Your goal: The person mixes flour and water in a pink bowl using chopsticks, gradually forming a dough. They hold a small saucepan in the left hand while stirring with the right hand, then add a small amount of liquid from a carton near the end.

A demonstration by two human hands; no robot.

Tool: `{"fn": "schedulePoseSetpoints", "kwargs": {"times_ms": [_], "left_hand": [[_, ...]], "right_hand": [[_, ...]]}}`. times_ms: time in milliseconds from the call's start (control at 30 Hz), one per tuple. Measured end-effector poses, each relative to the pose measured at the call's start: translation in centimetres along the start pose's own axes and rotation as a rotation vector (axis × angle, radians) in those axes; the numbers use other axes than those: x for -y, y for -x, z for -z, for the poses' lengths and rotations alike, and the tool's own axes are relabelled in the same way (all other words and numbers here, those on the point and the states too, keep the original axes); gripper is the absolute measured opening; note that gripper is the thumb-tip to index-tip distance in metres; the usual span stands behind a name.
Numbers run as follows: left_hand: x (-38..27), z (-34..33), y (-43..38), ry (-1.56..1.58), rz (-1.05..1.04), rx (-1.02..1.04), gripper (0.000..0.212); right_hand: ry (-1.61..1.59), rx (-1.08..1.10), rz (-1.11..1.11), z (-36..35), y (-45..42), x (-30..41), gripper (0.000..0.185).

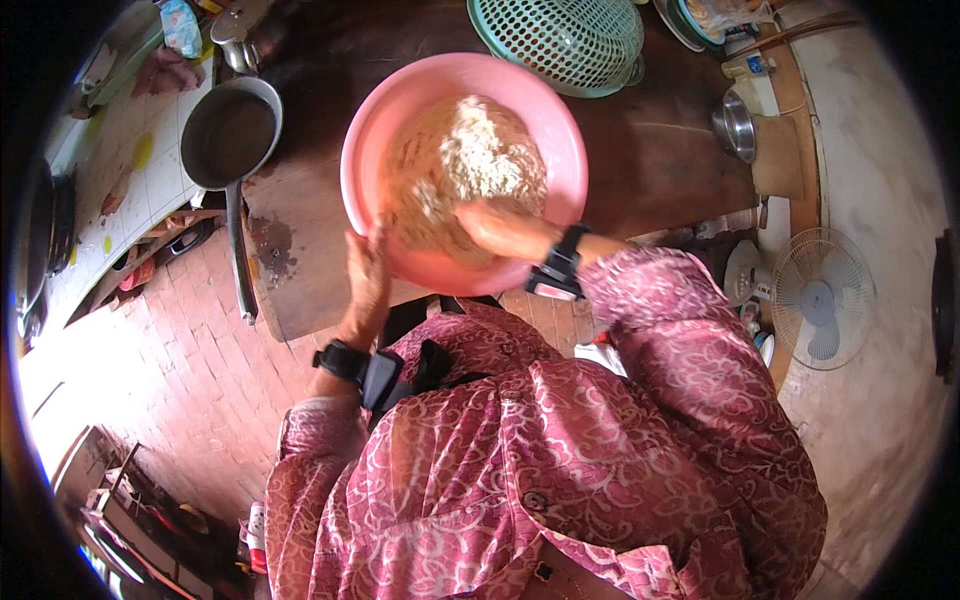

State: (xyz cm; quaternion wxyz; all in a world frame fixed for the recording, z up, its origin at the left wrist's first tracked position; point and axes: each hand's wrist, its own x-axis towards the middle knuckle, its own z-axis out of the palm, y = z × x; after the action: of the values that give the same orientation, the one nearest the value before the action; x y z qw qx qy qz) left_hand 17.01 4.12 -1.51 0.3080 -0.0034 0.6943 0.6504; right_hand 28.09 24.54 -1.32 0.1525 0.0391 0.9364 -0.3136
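A pink plastic basin (566,135) rests on the dark wooden table in front of me. In it a pale, lumpy mass (491,154) rises out of a wetter, brownish layer whose contents I cannot identify. My left hand (367,274) grips the basin's near-left rim, thumb on the inner side. Reaching in over the near-right rim, my right hand (499,229) is down at the mixture beside the pale heap. Motion blurs this hand, and its fingertips are hidden, so whether they hold anything is unclear. A black strapped device circles each wrist.
A green plastic colander (562,41) sits just behind the basin. To the left, a saucepan (231,135) has its long handle overhanging the wooden table (300,292). A metal bowl (735,126) and an electric fan (821,300) are at the right. A tiled counter (124,176) runs along the left.
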Motion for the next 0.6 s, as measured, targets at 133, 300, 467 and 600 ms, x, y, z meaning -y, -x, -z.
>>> {"fn": "schedulePoseSetpoints", "kwargs": {"times_ms": [133,300,467,600], "left_hand": [[-1.7,1.7,-6.8,-0.556,-0.185,-0.031,0.049],[-1.5,1.0,-8.2,-0.655,-0.238,-0.092,0.051],[-1.5,0.4,-6.8,-0.534,-0.243,-0.073,0.046],[-1.5,0.1,-7.1,-0.561,-0.190,-0.135,0.049]], "right_hand": [[-0.034,0.149,-0.236,3.0,5.8,-1.3,0.024],[0.368,0.058,-0.519,11.1,4.9,-3.7,0.041],[0.124,0.021,-0.541,7.7,-3.1,-2.0,0.036],[0.255,-0.033,0.017,3.8,-1.1,0.8,0.026]]}}
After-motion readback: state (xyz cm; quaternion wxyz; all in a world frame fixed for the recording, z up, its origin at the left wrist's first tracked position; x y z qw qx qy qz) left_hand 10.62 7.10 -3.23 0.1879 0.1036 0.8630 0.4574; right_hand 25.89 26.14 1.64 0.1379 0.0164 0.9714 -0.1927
